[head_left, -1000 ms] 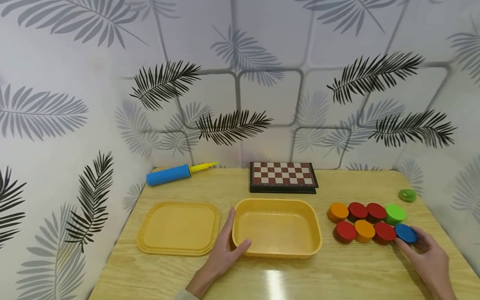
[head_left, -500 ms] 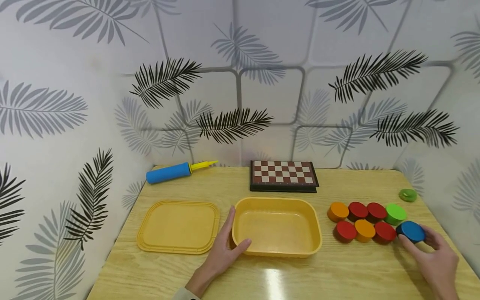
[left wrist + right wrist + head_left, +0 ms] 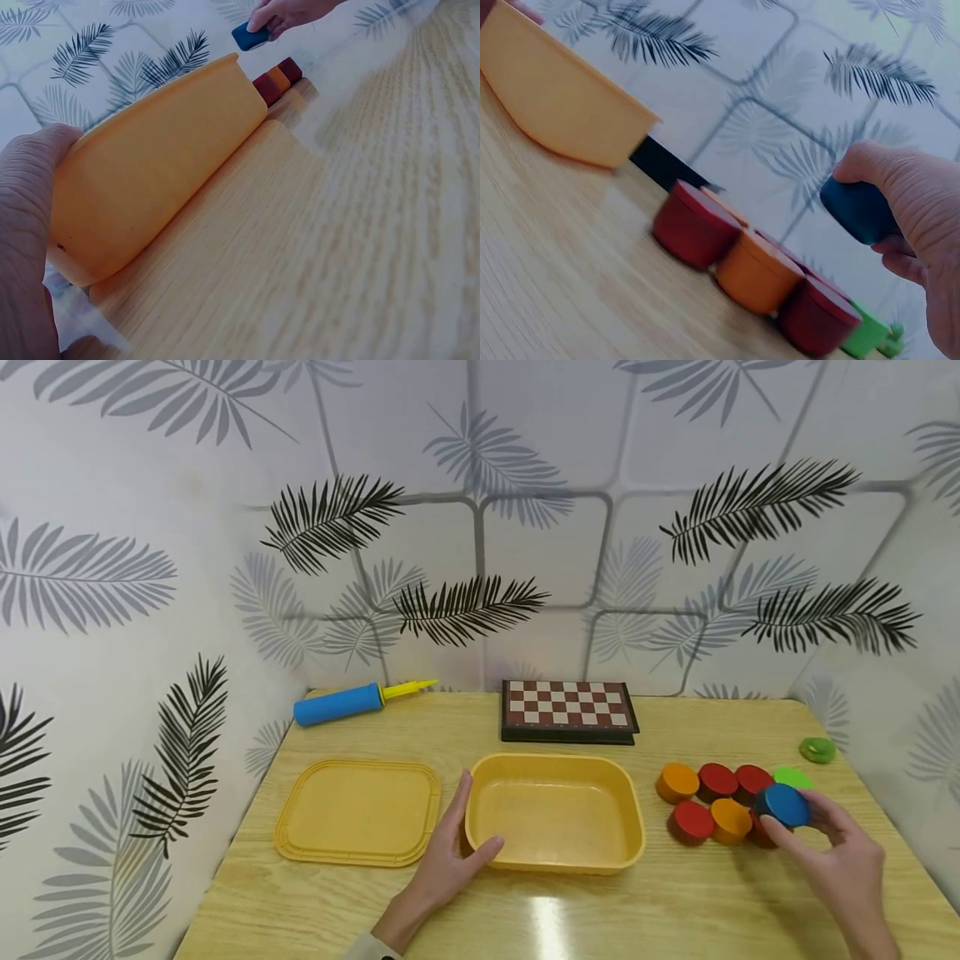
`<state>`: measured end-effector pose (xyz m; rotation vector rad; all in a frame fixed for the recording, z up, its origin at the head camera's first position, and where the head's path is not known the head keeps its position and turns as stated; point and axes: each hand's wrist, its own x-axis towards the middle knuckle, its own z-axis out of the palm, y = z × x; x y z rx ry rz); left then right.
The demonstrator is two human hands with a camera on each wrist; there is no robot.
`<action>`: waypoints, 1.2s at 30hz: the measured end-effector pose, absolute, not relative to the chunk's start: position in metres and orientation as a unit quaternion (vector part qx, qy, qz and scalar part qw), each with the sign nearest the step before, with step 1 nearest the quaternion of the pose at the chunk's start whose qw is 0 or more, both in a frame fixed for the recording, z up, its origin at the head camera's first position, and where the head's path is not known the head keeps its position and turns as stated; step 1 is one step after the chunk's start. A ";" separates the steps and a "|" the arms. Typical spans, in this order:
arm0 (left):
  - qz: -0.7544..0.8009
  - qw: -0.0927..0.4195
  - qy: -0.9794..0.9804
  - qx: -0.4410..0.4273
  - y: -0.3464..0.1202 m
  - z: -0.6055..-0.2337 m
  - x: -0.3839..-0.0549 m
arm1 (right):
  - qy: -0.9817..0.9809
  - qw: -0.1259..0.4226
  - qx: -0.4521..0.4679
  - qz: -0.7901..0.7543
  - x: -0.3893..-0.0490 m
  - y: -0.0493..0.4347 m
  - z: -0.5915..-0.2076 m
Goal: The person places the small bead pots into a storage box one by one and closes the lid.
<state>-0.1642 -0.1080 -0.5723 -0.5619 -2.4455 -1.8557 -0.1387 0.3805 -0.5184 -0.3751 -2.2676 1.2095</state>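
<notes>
The blue tub (image 3: pixel 782 806) is in the right hand (image 3: pixel 847 864), pinched between thumb and fingers and held up off the table (image 3: pixel 600 918); both wrist views show it raised. In the head view it covers part of the green tub (image 3: pixel 793 775) and most of a front-row red tub (image 3: pixel 763 837). Left of the right hand, closely grouped, stand the rest of the round tubs: a front row with another red tub (image 3: pixel 692 823) and an orange tub (image 3: pixel 731 821) beside the partly hidden red one, and behind them a second orange tub (image 3: pixel 678 783), two more red ones and the green one.

The left hand (image 3: pixel 447 862) lies against the near left corner of the yellow bin (image 3: pixel 551 827), fingers extended along its side and thumb spread wide from them, touching the near edge. Left of that hand a flat yellow lid (image 3: pixel 360 814) lies just beside it. Farther out, beyond the left hand, is a blue pump (image 3: pixel 341 705) with a yellow nozzle; beyond the bin, between the hands, sits a checkered board (image 3: pixel 567 706). A small green object (image 3: pixel 817 750) lies beyond the right hand, near the leaf-patterned wall (image 3: pixel 525 443).
</notes>
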 end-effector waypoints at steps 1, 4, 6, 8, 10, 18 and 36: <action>-0.594 0.009 -0.784 -0.180 -0.108 -0.572 -0.164 | -0.845 0.258 -0.119 0.452 -0.140 0.376 -0.516; -0.591 0.007 -0.786 -0.181 -0.109 -0.572 -0.164 | -0.864 0.236 -0.060 0.441 -0.143 0.360 -0.511; -0.588 0.006 -0.788 -0.182 -0.110 -0.572 -0.164 | -0.868 0.230 -0.020 0.439 -0.146 0.348 -0.507; -0.587 0.007 -0.788 -0.184 -0.110 -0.572 -0.165 | -0.869 0.225 0.013 0.440 -0.150 0.335 -0.504; -0.586 0.010 -0.788 -0.187 -0.110 -0.572 -0.165 | -0.868 0.215 0.042 0.446 -0.154 0.321 -0.499; -0.599 0.008 -0.778 -0.190 -0.111 -0.572 -0.167 | -0.860 0.172 0.129 0.463 -0.176 0.273 -0.489; -0.615 0.015 -0.767 -0.180 -0.109 -0.576 -0.167 | -0.877 0.013 0.281 0.389 -0.227 0.172 -0.502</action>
